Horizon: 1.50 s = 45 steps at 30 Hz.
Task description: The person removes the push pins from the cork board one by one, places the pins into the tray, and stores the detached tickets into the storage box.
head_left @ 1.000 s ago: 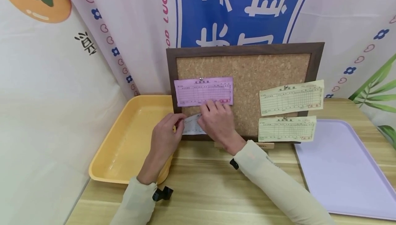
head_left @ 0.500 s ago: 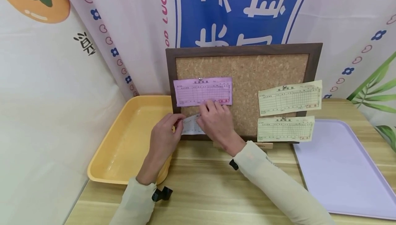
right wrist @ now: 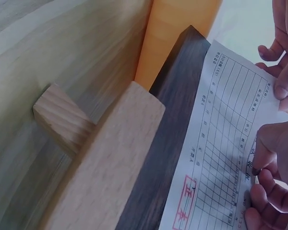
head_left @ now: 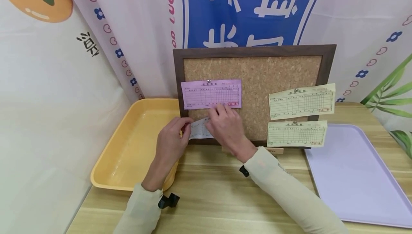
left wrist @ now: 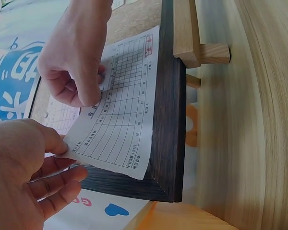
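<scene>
In the head view my left hand (head_left: 172, 141) pinches the upper left corner of a white receipt slip (head_left: 199, 128) between thumb and forefinger. The slip (left wrist: 125, 105) lies over the lower left of the framed corkboard (head_left: 257, 76), partly across its dark bottom frame. At the middle of the slip's top edge, my right hand (head_left: 226, 127) has its fingers curled, pinching a small dark pushpin (right wrist: 256, 171), mostly hidden by the fingertips. A purple receipt slip (head_left: 212, 94) hangs pinned just above both hands.
Two pale yellow receipt slips, an upper one (head_left: 300, 101) and a lower one (head_left: 297, 134), hang pinned at the board's right. A yellow basin (head_left: 135, 144) stands left; a lilac tray (head_left: 357, 177) lies right. A wooden stand (right wrist: 110, 158) supports the board.
Both hands keep nearly the same place and grip on the white slip's top edge. The view shifts very slightly; nothing is let go.
</scene>
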Each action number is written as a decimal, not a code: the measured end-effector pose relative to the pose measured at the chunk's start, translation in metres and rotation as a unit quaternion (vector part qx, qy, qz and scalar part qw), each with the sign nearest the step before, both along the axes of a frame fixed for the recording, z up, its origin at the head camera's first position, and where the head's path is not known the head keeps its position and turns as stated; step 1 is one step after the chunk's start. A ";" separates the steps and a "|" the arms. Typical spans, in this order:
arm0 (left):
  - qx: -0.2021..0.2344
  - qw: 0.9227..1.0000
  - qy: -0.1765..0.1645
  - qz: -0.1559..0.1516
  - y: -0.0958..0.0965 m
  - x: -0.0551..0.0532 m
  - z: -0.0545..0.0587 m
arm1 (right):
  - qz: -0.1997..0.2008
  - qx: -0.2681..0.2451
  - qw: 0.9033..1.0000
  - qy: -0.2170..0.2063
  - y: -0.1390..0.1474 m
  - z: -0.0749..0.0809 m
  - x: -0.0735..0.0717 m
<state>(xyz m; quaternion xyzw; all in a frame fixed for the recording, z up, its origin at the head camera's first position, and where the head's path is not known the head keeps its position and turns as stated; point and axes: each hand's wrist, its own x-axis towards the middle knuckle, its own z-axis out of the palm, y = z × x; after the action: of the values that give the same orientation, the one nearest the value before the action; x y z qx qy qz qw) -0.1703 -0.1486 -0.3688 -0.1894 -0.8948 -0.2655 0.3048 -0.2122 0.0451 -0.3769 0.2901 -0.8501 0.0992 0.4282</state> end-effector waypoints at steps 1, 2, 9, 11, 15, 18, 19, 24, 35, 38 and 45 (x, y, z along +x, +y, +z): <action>0.001 1.000 -0.001 0.000 0.000 0.000 0.000 | 0.001 -0.001 1.000 -0.002 0.000 0.000 0.000; 0.002 1.000 -0.001 -0.001 0.000 0.001 0.000 | 0.001 0.000 1.000 -0.002 0.000 0.000 0.000; 0.003 1.000 0.005 -0.004 -0.001 0.001 0.000 | 0.025 -0.016 0.999 -0.028 0.002 0.002 0.003; 0.005 1.000 0.008 -0.009 -0.001 0.000 0.000 | 0.035 -0.025 0.998 -0.040 0.004 0.003 0.004; 0.014 1.000 0.013 -0.016 -0.002 0.000 0.001 | 0.054 -0.037 0.996 -0.053 0.006 0.005 0.008; 0.022 0.999 0.013 -0.021 -0.002 0.000 0.001 | 0.064 -0.040 0.995 -0.061 0.009 0.006 0.010; 0.025 0.999 0.012 -0.023 -0.003 0.000 0.002 | 0.067 -0.040 0.995 -0.065 0.010 0.007 0.011; 0.032 0.999 0.007 -0.032 -0.004 0.003 0.005 | 0.078 -0.041 0.992 -0.090 0.016 0.008 0.018; 0.012 0.999 -0.005 -0.032 -0.019 0.014 0.012 | 0.118 -0.081 0.978 -0.150 0.051 0.011 0.038; 0.022 0.999 -0.006 -0.035 -0.026 0.017 0.012 | 0.121 -0.107 0.970 -0.181 0.066 0.012 0.043; 0.055 0.997 -0.041 -0.030 -0.046 0.023 0.011 | 0.128 -0.191 0.941 -0.249 0.105 0.009 0.058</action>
<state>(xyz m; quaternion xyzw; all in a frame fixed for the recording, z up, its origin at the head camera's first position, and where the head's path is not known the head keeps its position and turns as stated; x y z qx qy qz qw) -0.1475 -0.1951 -0.3576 -0.1878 -0.8845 -0.3310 0.2700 -0.1547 0.1501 -0.3675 0.2749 -0.8503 0.3831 0.2337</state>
